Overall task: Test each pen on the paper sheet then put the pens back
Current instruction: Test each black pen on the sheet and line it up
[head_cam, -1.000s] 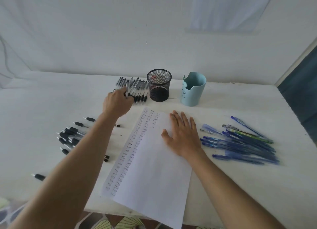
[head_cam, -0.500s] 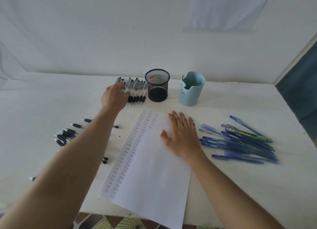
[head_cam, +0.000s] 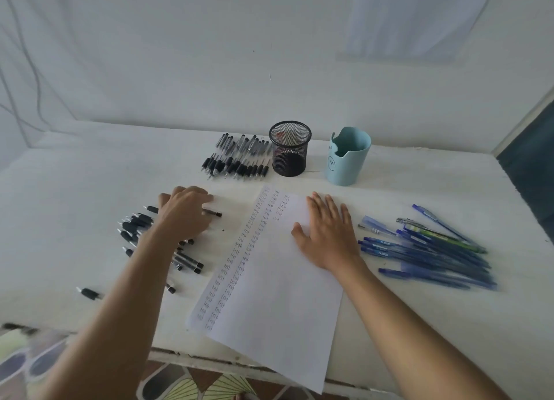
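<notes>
At the far left of the bench [head_cam: 90,189] a stray black pen [head_cam: 89,293] lies apart, and nearer in a loose heap of black pens [head_cam: 135,225] waits, seemingly untested. The left hand [head_cam: 184,216] hangs knuckles-up over the heap's inner edge, fingers bent down onto one black pen [head_cam: 213,213] whose end pokes out toward the sheet. Whether the fingers already pinch it or only touch it I cannot tell. The step in hand looks like taking the next pen to test. To do it well, single out that one barrel with thumb and forefinger and lift it clear so its neighbours do not roll, then turn it tip-down on the way over. Behind, a tidy row of black pens [head_cam: 236,159] lies just left of the black mesh cup [head_cam: 289,150]; a tested pen likely belongs there, laid parallel with the rest. The paper sheet [head_cam: 269,294] lies skewed in the middle, overhanging the bench's near edge, with columns of small written marks [head_cam: 239,249] down its left side. The next mark should go below the short third column, where white space begins. The right hand [head_cam: 328,237] lies spread flat on the sheet's upper right, fingers straight, pinning it. It should press there during the writing, since the overhanging sheet could slide. Further right stand a pale blue cup [head_cam: 347,159] and a spread of blue pens [head_cam: 428,249].
</notes>
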`<state>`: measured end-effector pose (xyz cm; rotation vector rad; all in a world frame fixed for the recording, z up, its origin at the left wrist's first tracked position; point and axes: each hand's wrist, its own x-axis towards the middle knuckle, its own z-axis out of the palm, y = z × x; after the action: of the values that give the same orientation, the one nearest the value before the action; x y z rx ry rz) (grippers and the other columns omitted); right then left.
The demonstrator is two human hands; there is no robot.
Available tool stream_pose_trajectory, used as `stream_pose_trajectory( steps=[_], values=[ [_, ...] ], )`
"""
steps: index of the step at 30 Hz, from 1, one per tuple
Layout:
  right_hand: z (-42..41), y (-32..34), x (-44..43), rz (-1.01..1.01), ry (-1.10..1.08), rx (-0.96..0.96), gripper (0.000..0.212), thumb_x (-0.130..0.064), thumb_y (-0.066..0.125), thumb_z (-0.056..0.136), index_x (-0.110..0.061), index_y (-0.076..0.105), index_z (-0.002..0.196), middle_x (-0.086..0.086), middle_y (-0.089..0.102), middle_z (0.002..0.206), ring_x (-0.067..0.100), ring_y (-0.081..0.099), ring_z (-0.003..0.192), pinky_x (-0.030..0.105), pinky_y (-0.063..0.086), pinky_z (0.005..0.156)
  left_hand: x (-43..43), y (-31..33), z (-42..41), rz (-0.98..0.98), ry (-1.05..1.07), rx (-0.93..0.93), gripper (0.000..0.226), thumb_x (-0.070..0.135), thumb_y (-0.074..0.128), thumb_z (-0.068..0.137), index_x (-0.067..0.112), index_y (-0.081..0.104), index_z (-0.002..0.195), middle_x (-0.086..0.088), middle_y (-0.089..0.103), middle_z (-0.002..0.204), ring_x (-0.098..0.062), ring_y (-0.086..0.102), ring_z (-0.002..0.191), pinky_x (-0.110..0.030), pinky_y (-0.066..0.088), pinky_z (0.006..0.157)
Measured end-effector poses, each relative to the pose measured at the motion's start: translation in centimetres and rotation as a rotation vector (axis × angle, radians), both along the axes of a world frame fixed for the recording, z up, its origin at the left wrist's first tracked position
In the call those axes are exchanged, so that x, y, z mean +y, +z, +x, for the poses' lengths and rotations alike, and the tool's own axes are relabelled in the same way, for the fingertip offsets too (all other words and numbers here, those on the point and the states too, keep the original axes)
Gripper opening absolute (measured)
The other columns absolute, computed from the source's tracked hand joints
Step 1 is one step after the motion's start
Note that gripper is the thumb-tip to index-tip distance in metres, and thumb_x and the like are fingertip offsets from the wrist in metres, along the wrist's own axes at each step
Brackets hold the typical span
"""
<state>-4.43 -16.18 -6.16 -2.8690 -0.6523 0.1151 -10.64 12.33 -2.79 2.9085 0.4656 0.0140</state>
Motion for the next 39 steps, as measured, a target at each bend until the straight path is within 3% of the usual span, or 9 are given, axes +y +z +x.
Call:
stream_pose_trajectory(
  steps=[9, 13, 17, 22, 27, 29, 33, 36, 39],
  values=[
    [-0.1, 0.0, 0.0, 0.012, -0.001, -0.002, 0.081, -0.055, 0.018, 0.089, -0.014, 0.015, 0.159, 0.002, 0.009, 0.168, 0.022, 0.002, 0.154, 0.046, -0.002, 0.124, -1.1, 0.4, 0.6, -0.180, -0.136, -0.362, 0.023, 0.018, 0.054, 0.101, 0.019, 0.062, 0.122, -0.002, 0.070, 0.116, -0.026, 0.061, 0.114, -0.051, 0.028, 0.112],
    [-0.1, -0.1, 0.0, 0.008, -0.005, -0.001, 0.081, -0.055, 0.018, 0.088, -0.015, 0.015, 0.159, 0.001, 0.009, 0.168, 0.021, 0.002, 0.154, 0.045, -0.002, 0.124, -3.3, 1.5, 0.8, -0.271, -0.246, -0.433, 0.037, 0.043, 0.030, 0.104, 0.029, 0.058, 0.124, 0.008, 0.059, 0.099, -0.012, 0.054, 0.084, -0.047, 0.047, 0.084],
    [-0.1, 0.0, 0.0, 0.019, -0.010, -0.008, 0.084, -0.056, 0.014, 0.085, -0.015, 0.017, 0.158, 0.001, 0.011, 0.168, 0.021, 0.003, 0.154, 0.045, -0.002, 0.124, -5.1, 2.1, 1.1, -0.333, -0.281, -0.386, 0.065, 0.078, 0.030, 0.088, 0.020, 0.058, 0.076, 0.015, 0.053, 0.073, 0.002, 0.045, 0.066, -0.033, 0.037, 0.070],
    [-0.1, 0.0, 0.1, 0.020, -0.012, -0.016, 0.098, -0.061, -0.001, 0.073, -0.016, 0.017, 0.158, 0.001, 0.011, 0.168, 0.021, 0.004, 0.154, 0.044, -0.003, 0.123, -6.8, 2.2, 1.7, -0.373, -0.105, -0.400, 0.041, 0.059, 0.044, 0.070, 0.025, 0.041, 0.047, 0.012, 0.039, 0.044, -0.007, 0.040, 0.052, -0.045, 0.036, 0.089],
    [0.0, 0.0, 0.2, 0.010, -0.008, -0.020, 0.098, -0.060, -0.002, 0.073, -0.016, 0.017, 0.158, 0.001, 0.010, 0.168, 0.022, 0.004, 0.154, 0.045, -0.003, 0.123, -7.9, 2.3, 2.5, -0.483, -0.213, -0.444, 0.042, 0.057, 0.050, 0.090, 0.020, 0.067, 0.081, 0.005, 0.063, 0.075, -0.010, 0.056, 0.065, -0.035, 0.049, 0.068],
    [0.0, -0.1, 0.1, 0.012, -0.008, -0.020, 0.097, -0.060, -0.002, 0.074, -0.016, 0.016, 0.158, 0.001, 0.010, 0.168, 0.021, 0.003, 0.154, 0.046, -0.003, 0.123, -8.6, 2.1, 3.2, -0.518, -0.195, -0.489, 0.022, 0.037, 0.057, 0.097, 0.021, 0.071, 0.099, 0.006, 0.065, 0.085, 0.001, 0.054, 0.062, -0.030, 0.046, 0.060],
    [0.1, -0.2, 0.1, 0.019, -0.002, -0.018, 0.096, -0.061, -0.002, 0.075, -0.015, 0.016, 0.158, 0.001, 0.009, 0.168, 0.022, 0.002, 0.154, 0.047, -0.003, 0.124, -10.1, 0.8, 4.2, -1.057, -0.105, -0.544, 0.036, 0.030, 0.037, 0.100, 0.015, 0.066, 0.116, -0.005, 0.064, 0.102, -0.010, 0.058, 0.075, -0.027, 0.047, 0.064],
    [0.1, -0.1, 0.0, 0.018, 0.002, -0.014, 0.090, -0.061, 0.003, 0.081, -0.015, 0.015, 0.158, 0.002, 0.008, 0.168, 0.023, 0.001, 0.154, 0.047, -0.004, 0.124, -11.2, 0.5, 4.6, -1.146, -0.058, -0.498, 0.050, 0.041, 0.028, 0.106, 0.008, 0.065, 0.100, -0.011, 0.060, 0.085, -0.018, 0.058, 0.065, -0.031, 0.046, 0.056],
    [0.1, -0.1, -0.1, 0.015, 0.009, -0.021, 0.075, -0.056, 0.025, 0.097, -0.014, 0.015, 0.158, 0.003, 0.008, 0.168, 0.023, 0.000, 0.154, 0.047, -0.004, 0.124, -11.5, -0.2, 5.5, -1.081, -0.016, -0.450, 0.030, 0.026, 0.056, 0.101, 0.001, 0.062, 0.086, -0.014, 0.067, 0.077, -0.025, 0.069, 0.063, -0.036, 0.057, 0.061]
  ],
)
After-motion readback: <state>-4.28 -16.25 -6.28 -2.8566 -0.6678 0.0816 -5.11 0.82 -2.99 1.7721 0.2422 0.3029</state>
